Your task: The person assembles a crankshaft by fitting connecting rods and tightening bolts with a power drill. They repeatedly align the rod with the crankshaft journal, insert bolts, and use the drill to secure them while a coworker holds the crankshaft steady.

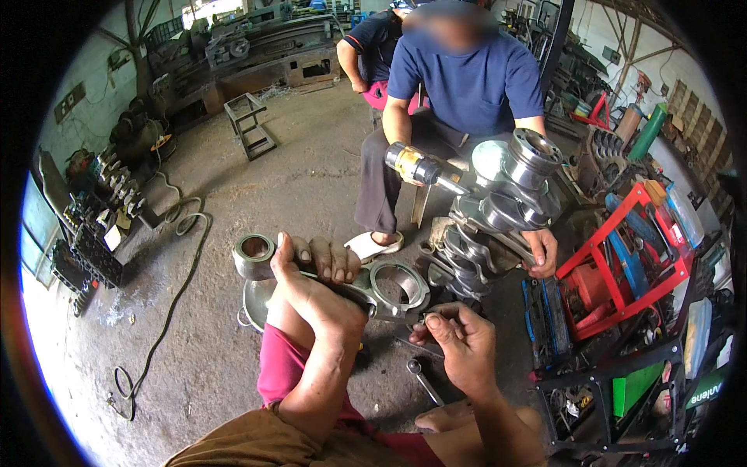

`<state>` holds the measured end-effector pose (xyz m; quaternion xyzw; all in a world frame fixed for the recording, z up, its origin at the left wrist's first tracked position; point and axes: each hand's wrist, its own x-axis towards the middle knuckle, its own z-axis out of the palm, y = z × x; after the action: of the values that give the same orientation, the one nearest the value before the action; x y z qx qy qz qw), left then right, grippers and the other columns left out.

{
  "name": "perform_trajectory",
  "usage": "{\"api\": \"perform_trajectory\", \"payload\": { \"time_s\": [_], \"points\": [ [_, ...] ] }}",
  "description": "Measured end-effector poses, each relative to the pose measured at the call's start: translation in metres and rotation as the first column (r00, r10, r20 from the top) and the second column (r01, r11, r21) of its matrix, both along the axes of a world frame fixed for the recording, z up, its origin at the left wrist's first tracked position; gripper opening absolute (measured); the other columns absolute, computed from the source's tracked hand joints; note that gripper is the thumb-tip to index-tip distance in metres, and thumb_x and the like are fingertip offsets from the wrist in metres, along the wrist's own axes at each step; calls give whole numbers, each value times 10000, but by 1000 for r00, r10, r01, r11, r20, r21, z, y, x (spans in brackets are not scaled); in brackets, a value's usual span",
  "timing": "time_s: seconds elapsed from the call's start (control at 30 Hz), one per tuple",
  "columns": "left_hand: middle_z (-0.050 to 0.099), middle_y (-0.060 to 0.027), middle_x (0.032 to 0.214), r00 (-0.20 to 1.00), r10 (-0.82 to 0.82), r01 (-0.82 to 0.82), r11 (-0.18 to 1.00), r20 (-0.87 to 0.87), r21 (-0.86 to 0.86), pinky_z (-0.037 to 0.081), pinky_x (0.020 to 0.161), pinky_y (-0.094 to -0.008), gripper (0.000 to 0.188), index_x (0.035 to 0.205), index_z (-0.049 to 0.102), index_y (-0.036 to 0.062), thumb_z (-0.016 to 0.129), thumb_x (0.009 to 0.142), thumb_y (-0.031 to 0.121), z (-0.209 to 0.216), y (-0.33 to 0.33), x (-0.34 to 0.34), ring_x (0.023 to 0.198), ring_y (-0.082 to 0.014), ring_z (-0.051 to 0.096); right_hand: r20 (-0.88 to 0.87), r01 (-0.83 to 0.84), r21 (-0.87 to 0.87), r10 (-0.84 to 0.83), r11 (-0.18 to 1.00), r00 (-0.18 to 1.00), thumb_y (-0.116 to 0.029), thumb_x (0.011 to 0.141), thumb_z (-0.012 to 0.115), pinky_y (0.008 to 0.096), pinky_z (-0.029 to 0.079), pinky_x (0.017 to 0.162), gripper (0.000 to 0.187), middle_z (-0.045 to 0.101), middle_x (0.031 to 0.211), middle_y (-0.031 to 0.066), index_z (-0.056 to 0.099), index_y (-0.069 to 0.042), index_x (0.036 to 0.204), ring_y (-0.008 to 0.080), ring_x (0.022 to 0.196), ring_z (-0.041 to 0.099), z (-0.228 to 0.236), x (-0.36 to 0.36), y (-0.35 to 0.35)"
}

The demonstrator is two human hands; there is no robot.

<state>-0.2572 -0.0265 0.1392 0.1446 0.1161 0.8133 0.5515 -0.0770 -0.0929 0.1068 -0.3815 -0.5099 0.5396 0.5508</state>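
- So the connecting rod (362,297) is up in the air over your lap, lying crosswise: small end (253,274) off to your left, big end (423,296) off to your right. It's the landmark for everything below.
- Your left hand (317,300) is wrapped around the rod's shank, palm underneath and fingers curled over the top. Looks like a solid choice to me: gripping between the two ends should help balance the weight, and it leaves the big end uncovered.
- Left arm pose: forearm comes up from below the rod, wrist cocked back, thumb sticking up just beside the small end.
- Your right hand (467,342) sits right by the big end's lower right edge, fingers curled and thumb drawn in against them. Can't tell whether you're pinching something small or just touching the edge. Being on that side, it probably steadies the rod too.
- Right forearm rises steeply from below, elbow low, wrist bent inward toward the rod.
- Ratchet wrench (424,381) is down below the big end, I'd guess parked there for easy reach.
- Beyond the rod, to the right, your co-worker has a cordless impact wrench (412,163) pointed at a crankshaft (506,212).
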Motion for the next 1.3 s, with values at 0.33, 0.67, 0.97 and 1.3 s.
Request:
{"api": "perform_trajectory", "payload": {
  "time_s": [0.33,0.67,0.97,1.3],
  "points": [
    [327,13,519,999,13,-11,998,32,-57,284,424,-260,373,710,405,144,505,955,407,2,-4,15,436,-114,318,114,-117,26,113,993,987,-383,1044,391,252,453,578,510,597,679,54,592,15,797,104,638,567,-6,9,1],
    [340,12,515,1000,-8,8,1000,6,26,285,421,-266,381,710,417,147,495,961,422,-1,-4,11,427,-117,322,33,-142,-87,145,986,989,-493,1029,333,305,490,673,641,612,690,111,573,29,744,187,703,614,2,9,-8],
    [332,15,517,1000,-1,1,1000,-18,14,287,422,-270,374,709,410,147,495,965,405,-3,-6,12,421,-115,307,194,46,4,-46,999,980,-462,1040,298,303,477,645,606,617,741,109,580,24,812,169,665,583,0,6,-8],
    [336,14,509,1000,0,1,999,-15,44,290,415,-274,365,712,413,141,491,966,390,-5,-5,14,414,-114,317,196,-23,-30,29,999,980,-301,1024,407,247,459,610,415,622,710,67,594,5,814,107,645,573,-5,12,-6]
  ]
}}
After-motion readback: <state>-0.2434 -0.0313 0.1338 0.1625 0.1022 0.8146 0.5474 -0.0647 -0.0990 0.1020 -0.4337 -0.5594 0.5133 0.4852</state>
